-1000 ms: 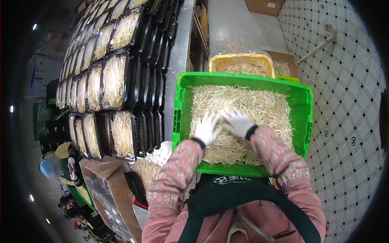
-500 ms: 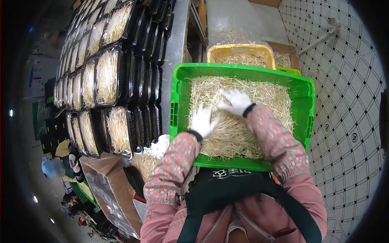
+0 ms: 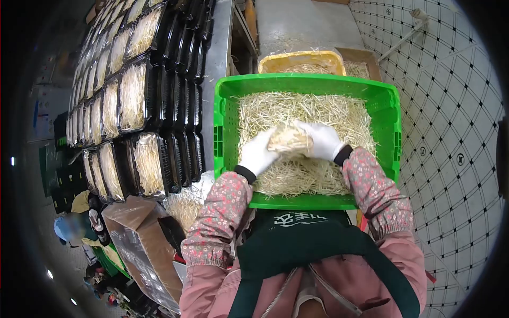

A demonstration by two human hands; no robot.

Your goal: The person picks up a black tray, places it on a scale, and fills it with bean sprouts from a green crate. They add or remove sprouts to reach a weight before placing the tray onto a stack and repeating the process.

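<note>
Pale bean sprouts [image 3: 307, 108] fill the green plastic crate [image 3: 307, 201] in front of me. A bundle of sprouts [image 3: 290, 139] is lifted a little above the heap, held between my two white-gloved hands. My left hand [image 3: 259, 152] is closed on its left side, and my right hand [image 3: 323, 141] grips its right side. Some fingertips are hidden behind the bundle. Both wrists have dark cuffs below the gloves.
Stacked black trays of sprouts [image 3: 132, 98] stand on a metal table [image 3: 216, 58] to the left. A yellow tub [image 3: 302, 54] sits behind the crate. An open cardboard box [image 3: 143, 238] is at lower left; a person in a blue cap [image 3: 69, 228] is beyond.
My hands were spread on the sprouts; now they have closed around a bundle and raised it. The view has shifted slightly, so the crate appears further left and higher.
</note>
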